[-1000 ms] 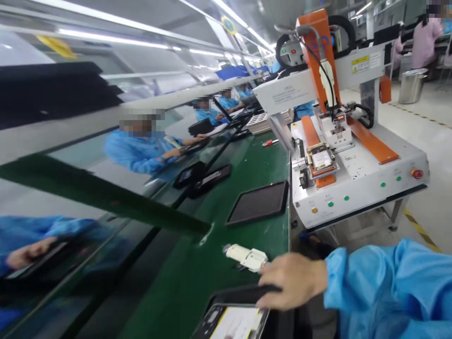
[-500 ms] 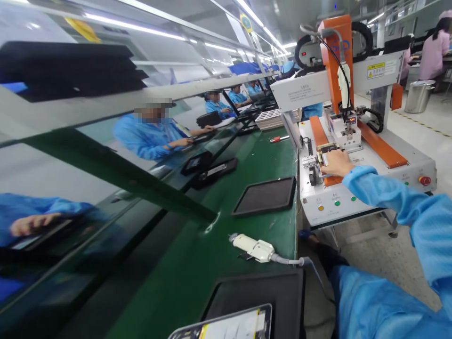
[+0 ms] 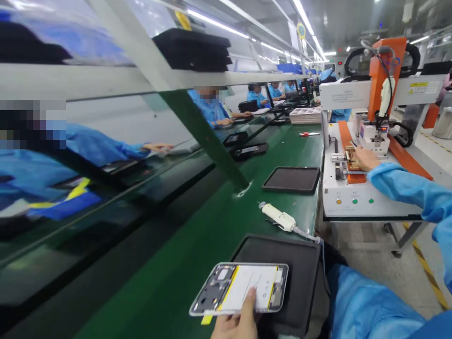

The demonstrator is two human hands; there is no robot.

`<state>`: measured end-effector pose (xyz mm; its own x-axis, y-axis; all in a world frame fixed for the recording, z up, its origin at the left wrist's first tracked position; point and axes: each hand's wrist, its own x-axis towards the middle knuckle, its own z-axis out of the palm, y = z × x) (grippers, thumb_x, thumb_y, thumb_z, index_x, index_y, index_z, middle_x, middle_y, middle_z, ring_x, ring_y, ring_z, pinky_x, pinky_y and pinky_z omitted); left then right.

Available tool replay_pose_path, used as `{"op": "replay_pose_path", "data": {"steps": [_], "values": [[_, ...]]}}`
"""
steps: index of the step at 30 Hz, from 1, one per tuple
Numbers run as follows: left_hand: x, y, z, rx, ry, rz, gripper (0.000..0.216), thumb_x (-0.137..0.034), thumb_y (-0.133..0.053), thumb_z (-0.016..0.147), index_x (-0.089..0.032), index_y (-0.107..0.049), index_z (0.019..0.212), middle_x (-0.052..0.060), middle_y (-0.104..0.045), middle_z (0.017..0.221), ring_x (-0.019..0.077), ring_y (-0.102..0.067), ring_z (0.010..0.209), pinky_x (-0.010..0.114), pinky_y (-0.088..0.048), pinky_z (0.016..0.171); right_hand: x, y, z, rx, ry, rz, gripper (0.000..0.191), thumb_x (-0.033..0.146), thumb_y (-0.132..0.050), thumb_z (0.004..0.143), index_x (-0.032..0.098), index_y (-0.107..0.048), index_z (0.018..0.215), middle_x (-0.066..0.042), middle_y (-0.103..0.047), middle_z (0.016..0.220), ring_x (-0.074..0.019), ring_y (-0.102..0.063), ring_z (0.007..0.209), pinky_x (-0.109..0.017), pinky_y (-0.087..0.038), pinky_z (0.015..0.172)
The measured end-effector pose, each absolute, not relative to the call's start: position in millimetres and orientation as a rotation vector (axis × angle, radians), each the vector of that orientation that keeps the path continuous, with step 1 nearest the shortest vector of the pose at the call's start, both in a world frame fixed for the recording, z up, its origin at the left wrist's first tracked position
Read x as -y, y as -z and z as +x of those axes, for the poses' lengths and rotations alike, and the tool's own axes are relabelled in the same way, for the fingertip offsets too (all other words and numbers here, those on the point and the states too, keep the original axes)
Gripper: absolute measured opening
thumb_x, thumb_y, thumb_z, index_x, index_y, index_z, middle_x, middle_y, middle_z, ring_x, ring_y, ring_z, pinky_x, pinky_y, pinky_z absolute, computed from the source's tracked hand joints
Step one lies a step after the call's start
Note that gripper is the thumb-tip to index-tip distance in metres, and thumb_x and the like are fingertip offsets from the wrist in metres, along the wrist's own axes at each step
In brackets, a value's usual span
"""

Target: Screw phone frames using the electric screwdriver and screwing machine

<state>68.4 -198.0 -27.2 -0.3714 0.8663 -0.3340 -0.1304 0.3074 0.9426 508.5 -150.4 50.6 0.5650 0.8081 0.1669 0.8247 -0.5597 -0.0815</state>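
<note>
- The left hand [image 3: 236, 325] has its fingers closed on the edge of an opened device [image 3: 259, 282]: the thumb presses on the white panel and the other fingers go underneath.
- The right hand [image 3: 366, 159] reaches to the fixture [image 3: 351, 162] on the white and orange machine [image 3: 388, 205]; its fingers are too small and partly hidden, so I cannot tell whether they grip anything.
- The opened device shows its inside upward, with yellow strips beside the white panel and a yellow tab at its lower edge. It overlaps the near black tray [image 3: 300, 261] in view; whether the two touch is unclear.
- Just beyond that tray, an off-white electric screwdriver [image 3: 278, 217] lies on the green desk [image 3: 197, 278], its cord running to the edge.
- Farther along lie another black tray [image 3: 291, 180], a red-and-white pen-like tool [image 3: 309, 134] and a stack of pale trays [image 3: 305, 115].
- Across the desk, co-workers in blue sleeves [image 3: 130, 146] sit in a row.
</note>
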Motion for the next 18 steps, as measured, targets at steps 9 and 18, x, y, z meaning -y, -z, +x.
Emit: {"op": "replay_pose_path", "data": {"steps": [9,18], "values": [[205.4,8.0,78.8,-1.27,-1.555,0.552,0.026,-0.016,-0.072,0.068,-0.014,-0.067,0.093,0.009,-0.074,0.092,0.0225,-0.07,0.088,0.047,-0.055,0.093,209.1,-63.0,465.2,1.441,0.357,-2.098,0.052,0.048,-0.034,0.098,0.011,-0.068,0.106,-0.02,-0.068,0.092,-0.0278,-0.067,0.087,-0.04,-0.052,0.075],[229.6,-26.9,46.4,-1.428,-1.776,0.632,0.03,-0.023,-0.073,0.064,-0.016,-0.068,0.093,0.007,-0.074,0.094,0.0219,-0.071,0.084,0.034,-0.06,0.074,209.0,23.7,251.4,2.509,-0.163,-1.276,0.031,0.019,-0.039,0.098,0.009,-0.064,0.114,-0.018,-0.063,0.121,-0.0268,-0.06,0.117,-0.041,-0.054,0.097]]}}
